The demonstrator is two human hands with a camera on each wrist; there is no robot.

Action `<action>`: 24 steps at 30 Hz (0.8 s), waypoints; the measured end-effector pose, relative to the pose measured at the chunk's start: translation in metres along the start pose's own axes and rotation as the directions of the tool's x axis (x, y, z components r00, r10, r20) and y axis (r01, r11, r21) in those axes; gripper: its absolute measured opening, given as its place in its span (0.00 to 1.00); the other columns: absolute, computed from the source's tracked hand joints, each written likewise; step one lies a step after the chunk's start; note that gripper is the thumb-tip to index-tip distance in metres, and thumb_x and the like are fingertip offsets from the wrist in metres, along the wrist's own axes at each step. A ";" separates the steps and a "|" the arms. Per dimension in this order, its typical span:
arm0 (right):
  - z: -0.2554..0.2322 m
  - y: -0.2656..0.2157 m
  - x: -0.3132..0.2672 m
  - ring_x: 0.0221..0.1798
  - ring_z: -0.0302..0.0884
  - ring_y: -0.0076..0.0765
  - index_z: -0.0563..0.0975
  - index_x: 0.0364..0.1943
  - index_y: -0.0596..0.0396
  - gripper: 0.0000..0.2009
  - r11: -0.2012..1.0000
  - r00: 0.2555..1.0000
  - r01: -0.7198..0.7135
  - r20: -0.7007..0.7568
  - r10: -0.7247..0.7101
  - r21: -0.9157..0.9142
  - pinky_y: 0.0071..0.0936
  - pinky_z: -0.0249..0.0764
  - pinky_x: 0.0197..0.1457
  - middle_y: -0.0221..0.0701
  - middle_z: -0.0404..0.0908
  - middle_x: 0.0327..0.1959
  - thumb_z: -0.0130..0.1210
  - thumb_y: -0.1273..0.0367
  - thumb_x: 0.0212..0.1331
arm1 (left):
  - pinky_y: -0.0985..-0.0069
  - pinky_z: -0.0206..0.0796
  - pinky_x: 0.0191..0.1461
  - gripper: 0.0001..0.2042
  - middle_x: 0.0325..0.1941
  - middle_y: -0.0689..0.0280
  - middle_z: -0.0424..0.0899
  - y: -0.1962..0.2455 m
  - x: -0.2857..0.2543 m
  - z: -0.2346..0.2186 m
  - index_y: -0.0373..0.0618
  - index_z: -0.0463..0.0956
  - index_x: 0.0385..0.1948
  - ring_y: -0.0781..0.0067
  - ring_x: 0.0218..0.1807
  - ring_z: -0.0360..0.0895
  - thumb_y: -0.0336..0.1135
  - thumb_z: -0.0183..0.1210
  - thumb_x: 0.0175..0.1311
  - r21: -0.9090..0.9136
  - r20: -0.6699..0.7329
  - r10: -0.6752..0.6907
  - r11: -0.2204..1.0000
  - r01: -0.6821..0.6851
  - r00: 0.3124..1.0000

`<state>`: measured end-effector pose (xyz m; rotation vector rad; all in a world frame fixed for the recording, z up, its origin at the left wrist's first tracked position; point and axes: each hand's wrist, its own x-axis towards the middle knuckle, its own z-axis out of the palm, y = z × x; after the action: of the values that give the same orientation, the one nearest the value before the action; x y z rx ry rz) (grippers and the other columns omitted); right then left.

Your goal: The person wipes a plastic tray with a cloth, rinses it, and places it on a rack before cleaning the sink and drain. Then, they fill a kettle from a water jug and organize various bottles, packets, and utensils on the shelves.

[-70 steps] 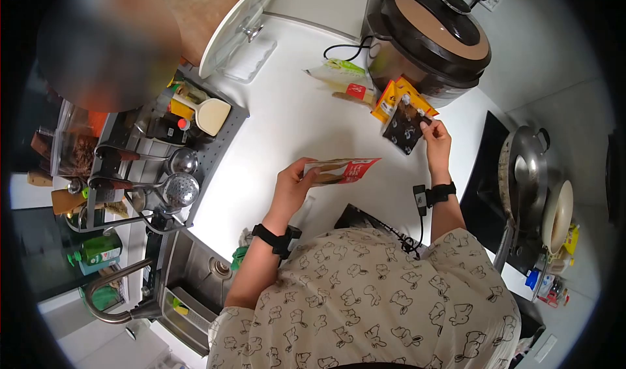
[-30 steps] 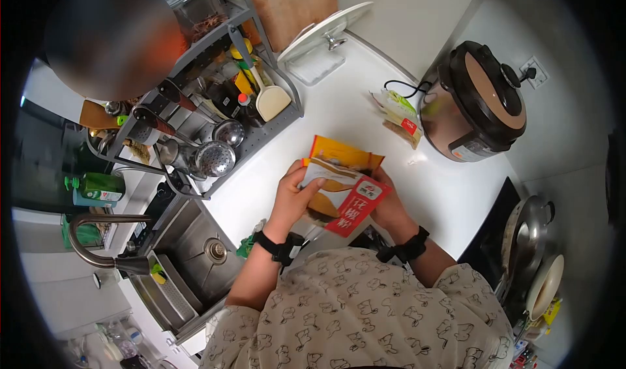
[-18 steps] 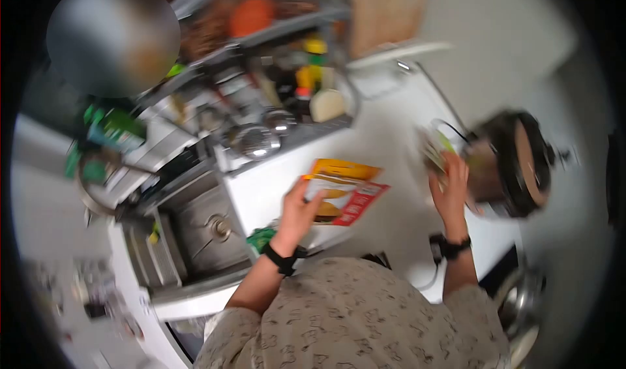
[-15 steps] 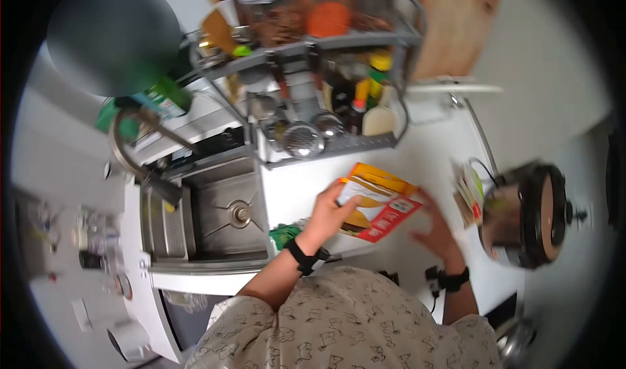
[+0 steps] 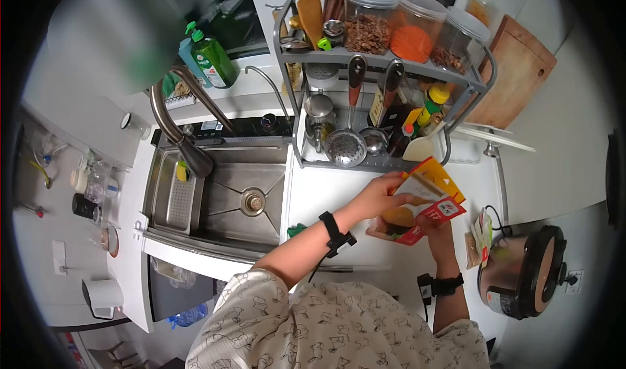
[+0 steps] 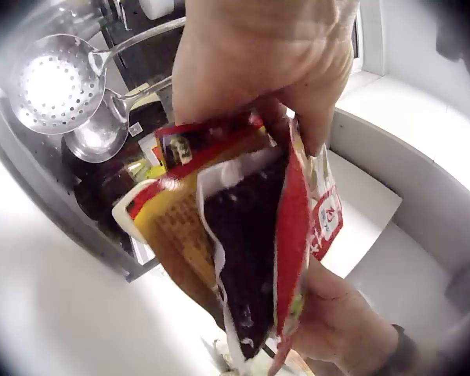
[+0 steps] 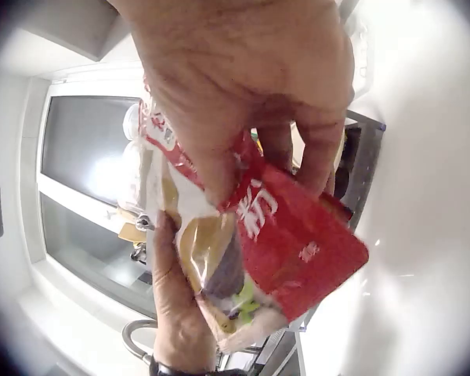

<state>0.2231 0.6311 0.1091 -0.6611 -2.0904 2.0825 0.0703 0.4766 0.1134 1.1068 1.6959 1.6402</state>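
Observation:
A red-and-white food packet (image 5: 417, 214) stands foremost in a bunch held up over the counter. Behind it show a yellow packet (image 5: 438, 173) and, in the left wrist view, a dark-backed packet (image 6: 251, 243). My left hand (image 5: 378, 197) pinches the bunch at its left side, thumb in front and fingers behind. My right hand (image 5: 439, 238) grips the red end, and in the right wrist view its thumb and fingers (image 7: 317, 149) close over that edge. Packets with green and red print (image 5: 481, 240) stand on the counter beside the pressure cooker.
The pressure cooker (image 5: 521, 271) is at the right. Behind the bunch stands a grey rack (image 5: 391, 59) with jars, bottles and hanging ladles. A steel sink (image 5: 228, 206) with a curved tap (image 5: 176, 134) lies to the left. A wooden cutting board (image 5: 515, 72) leans at the back right.
The black packet left the right hand and joined the bunch in the left. The right hand reached toward the cooker, then came back to the bunch. The view swung toward sink and rack.

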 end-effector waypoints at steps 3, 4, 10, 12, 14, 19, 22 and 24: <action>0.001 -0.009 0.009 0.36 0.72 0.19 0.75 0.37 0.56 0.08 0.996 0.985 0.077 -0.148 -0.084 -0.054 0.18 0.68 0.38 0.24 0.77 0.32 0.56 0.68 0.56 | 0.79 0.64 0.50 0.19 0.57 0.56 0.62 -0.006 0.025 -0.010 0.41 0.68 0.50 0.68 0.48 0.73 0.31 0.58 0.56 0.363 -0.268 0.392 0.887 -0.284 0.880; 0.000 -0.008 0.015 0.35 0.72 0.19 0.75 0.36 0.56 0.08 0.992 0.956 0.101 -0.268 -0.119 -0.078 0.19 0.68 0.37 0.24 0.76 0.30 0.56 0.68 0.56 | 0.79 0.64 0.50 0.19 0.57 0.56 0.62 -0.010 0.033 -0.015 0.41 0.68 0.50 0.68 0.48 0.73 0.31 0.58 0.56 0.355 -0.275 0.392 0.890 -0.286 0.878; -0.006 -0.018 0.037 0.28 0.72 0.18 0.77 0.35 0.61 0.12 0.999 0.887 0.030 -0.459 -0.045 -0.040 0.17 0.67 0.31 0.26 0.77 0.27 0.54 0.64 0.59 | 0.77 0.71 0.39 0.32 0.60 0.49 0.57 -0.057 0.066 -0.036 0.31 0.48 0.61 0.64 0.39 0.77 0.31 0.56 0.58 -0.241 -0.514 -0.040 0.965 -0.100 0.857; 0.000 -0.008 0.043 0.28 0.72 0.18 0.77 0.34 0.61 0.12 0.991 0.855 0.077 -0.504 -0.123 -0.111 0.17 0.67 0.31 0.26 0.78 0.27 0.54 0.64 0.59 | 0.78 0.70 0.37 0.32 0.60 0.51 0.58 -0.070 0.072 -0.040 0.32 0.46 0.62 0.68 0.37 0.77 0.30 0.55 0.59 -0.175 -0.487 -0.033 0.983 -0.060 0.873; 0.003 0.005 0.052 0.28 0.71 0.18 0.78 0.32 0.61 0.12 0.977 0.815 0.133 -0.542 -0.204 -0.168 0.17 0.67 0.31 0.27 0.78 0.27 0.55 0.64 0.59 | 0.78 0.68 0.36 0.30 0.56 0.54 0.65 -0.062 0.068 -0.044 0.33 0.52 0.60 0.73 0.36 0.77 0.32 0.56 0.59 -0.115 -0.469 -0.069 0.993 0.017 0.881; 0.020 0.000 0.066 0.29 0.72 0.18 0.78 0.33 0.62 0.12 0.969 0.793 0.168 -0.559 -0.242 -0.182 0.18 0.68 0.33 0.27 0.79 0.28 0.55 0.64 0.59 | 0.74 0.66 0.38 0.16 0.40 0.58 0.71 -0.045 0.050 -0.049 0.40 0.69 0.47 0.65 0.35 0.74 0.34 0.57 0.57 0.319 -0.451 0.050 0.941 0.109 0.891; 0.029 -0.012 0.081 0.29 0.72 0.18 0.77 0.32 0.62 0.11 0.946 0.786 0.239 -0.527 -0.322 -0.221 0.19 0.68 0.33 0.28 0.79 0.28 0.54 0.66 0.59 | 0.71 0.64 0.37 0.10 0.32 0.57 0.71 -0.035 0.040 -0.055 0.42 0.75 0.37 0.59 0.33 0.72 0.34 0.57 0.56 0.344 -0.396 0.053 0.934 0.095 0.917; 0.036 -0.018 0.094 0.29 0.72 0.18 0.77 0.32 0.63 0.11 0.943 0.819 0.252 -0.471 -0.326 -0.216 0.19 0.68 0.33 0.28 0.79 0.28 0.54 0.66 0.58 | 0.68 0.62 0.35 0.08 0.29 0.55 0.70 -0.035 0.035 -0.057 0.40 0.76 0.32 0.56 0.32 0.70 0.34 0.57 0.56 0.350 -0.400 0.093 0.935 0.058 0.912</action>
<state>0.1213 0.6349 0.1042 -0.7481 -1.8985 1.4132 -0.0022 0.4776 0.0919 0.9770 2.3362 1.7085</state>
